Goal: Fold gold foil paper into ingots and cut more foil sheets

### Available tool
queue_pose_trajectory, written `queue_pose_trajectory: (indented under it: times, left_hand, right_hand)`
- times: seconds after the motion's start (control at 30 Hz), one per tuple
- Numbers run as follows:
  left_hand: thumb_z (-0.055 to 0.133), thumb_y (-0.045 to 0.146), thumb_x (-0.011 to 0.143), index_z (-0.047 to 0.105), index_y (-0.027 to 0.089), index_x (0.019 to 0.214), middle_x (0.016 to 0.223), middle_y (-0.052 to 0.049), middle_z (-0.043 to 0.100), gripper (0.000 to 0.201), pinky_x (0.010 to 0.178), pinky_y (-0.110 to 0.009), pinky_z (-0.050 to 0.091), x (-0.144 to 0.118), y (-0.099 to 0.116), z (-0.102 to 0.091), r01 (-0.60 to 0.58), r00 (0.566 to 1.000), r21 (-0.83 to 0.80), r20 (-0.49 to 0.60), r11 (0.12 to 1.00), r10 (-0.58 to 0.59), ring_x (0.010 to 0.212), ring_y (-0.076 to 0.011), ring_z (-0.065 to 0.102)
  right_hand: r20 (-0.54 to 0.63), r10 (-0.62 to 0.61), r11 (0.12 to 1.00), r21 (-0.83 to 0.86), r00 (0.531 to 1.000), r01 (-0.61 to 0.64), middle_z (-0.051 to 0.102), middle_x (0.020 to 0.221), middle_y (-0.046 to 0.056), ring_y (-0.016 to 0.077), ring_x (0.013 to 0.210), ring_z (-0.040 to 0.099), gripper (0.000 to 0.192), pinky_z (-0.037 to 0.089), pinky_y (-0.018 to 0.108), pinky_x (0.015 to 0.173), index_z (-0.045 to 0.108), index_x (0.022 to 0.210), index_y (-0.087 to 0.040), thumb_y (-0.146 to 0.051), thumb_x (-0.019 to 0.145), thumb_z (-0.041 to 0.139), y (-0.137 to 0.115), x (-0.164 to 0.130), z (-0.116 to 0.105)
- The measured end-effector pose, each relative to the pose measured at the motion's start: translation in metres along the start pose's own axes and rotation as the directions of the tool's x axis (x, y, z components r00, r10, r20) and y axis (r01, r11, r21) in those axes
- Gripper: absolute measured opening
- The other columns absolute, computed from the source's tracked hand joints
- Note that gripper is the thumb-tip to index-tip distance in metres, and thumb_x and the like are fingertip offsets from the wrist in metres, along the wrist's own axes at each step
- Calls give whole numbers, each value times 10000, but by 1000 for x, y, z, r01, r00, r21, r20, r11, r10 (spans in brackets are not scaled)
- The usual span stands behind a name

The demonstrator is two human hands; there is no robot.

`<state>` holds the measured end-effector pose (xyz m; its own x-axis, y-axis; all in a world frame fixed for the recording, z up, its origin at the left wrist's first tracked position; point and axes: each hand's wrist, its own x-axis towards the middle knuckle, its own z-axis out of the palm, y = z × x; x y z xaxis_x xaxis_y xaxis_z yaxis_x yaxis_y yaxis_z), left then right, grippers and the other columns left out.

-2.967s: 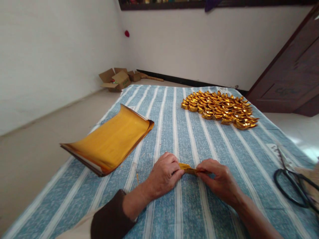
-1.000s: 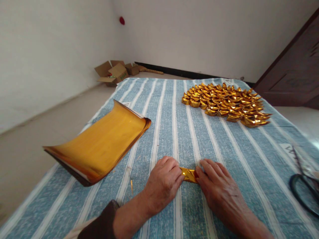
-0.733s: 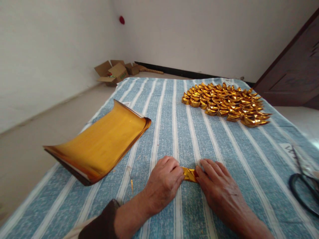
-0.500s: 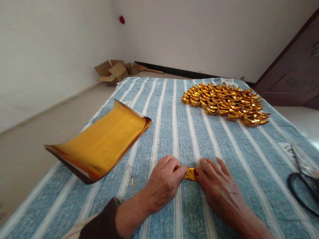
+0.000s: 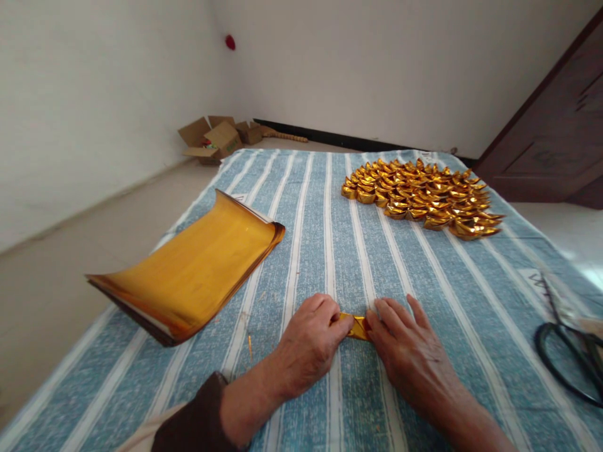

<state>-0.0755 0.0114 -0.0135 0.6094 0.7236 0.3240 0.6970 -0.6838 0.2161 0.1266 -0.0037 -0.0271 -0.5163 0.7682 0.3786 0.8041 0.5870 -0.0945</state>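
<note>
A small folded strip of gold foil paper (image 5: 358, 328) lies flat on the striped cloth between my hands. My left hand (image 5: 311, 342) is closed on its left end, thumb stretched along it and fingers curled under. At the right end, my right hand (image 5: 409, 351) pinches the strip with thumb and fingertips, its other fingers lying over the cloth. Both ends of the strip are hidden under the fingers. To the left rests a curled stack of gold foil sheets (image 5: 198, 263). Finished boat-shaped foil ingots (image 5: 419, 191) stand grouped at the far right.
Black-handled scissors (image 5: 565, 351) lie at the right edge of the table, which bears a blue and white striped cloth (image 5: 311, 251). Thin gold scraps (image 5: 250, 346) are scattered left of my hands. Open cardboard boxes (image 5: 219, 139) stand on the floor beyond the far left corner.
Both hands keep hold of the foil strip in nearly the same place. The right hand has shifted very slightly left; the view has turned a little to the right.
</note>
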Motion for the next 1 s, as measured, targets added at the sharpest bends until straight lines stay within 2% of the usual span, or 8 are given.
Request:
queue_pose_trajectory:
  times: [0.37,0.77,1.0]
  left_hand:
    - [435,151,958,614,162,840,790,-42,504,214,648,-307,406,0,-3,0,-13,1000,-31,10,999,13,760,-184,450]
    - [438,166,957,613,167,819,776,-35,498,223,630,-298,394,1,-3,1,-12,1000,-24,4,1000,12,743,-175,443]
    - [455,144,941,602,167,798,768,-31,491,207,641,-299,390,2,-3,1,-13,1000,-18,3,1000,13,748,-172,442]
  right_hand:
    - [-11,12,1000,-24,1000,-13,648,1067,84,243,1033,561,261,238,578,1090,634,1046,-161,-150,953,389,-1,-1,-1]
    - [-31,37,999,-18,999,-38,659,1042,72,228,1003,574,242,233,551,1095,636,1042,-161,-163,958,409,-3,-1,1]
    - [-30,22,999,-47,999,-23,646,1082,96,250,1073,549,256,248,563,1086,629,1082,-149,-176,968,402,-2,-2,1]
